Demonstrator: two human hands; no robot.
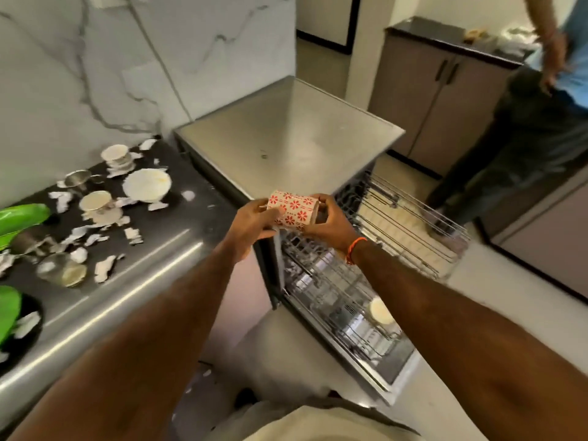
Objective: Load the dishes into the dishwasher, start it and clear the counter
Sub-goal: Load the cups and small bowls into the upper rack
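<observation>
Now I hold the red-flowered mug point(292, 211) on its side between both hands, left hand point(254, 224) and right hand point(327, 222) gripping it, above the dishwasher's point(286, 135) open racks point(410, 230); I'd invert it, then seat it between tines.

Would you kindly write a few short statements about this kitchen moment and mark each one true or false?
1. Both hands hold the red-flowered mug. True: the left hand and the right hand each grip it.
2. The mug stands upright on the counter. False: it is held tilted on its side in the air, over the open dishwasher.
3. The upper rack is pulled out. True.
4. The lower rack holds nothing. False: a pale round dish sits in it.
5. The counter has been cleared. False: the white plate, cups and torn scraps lie on it.
</observation>
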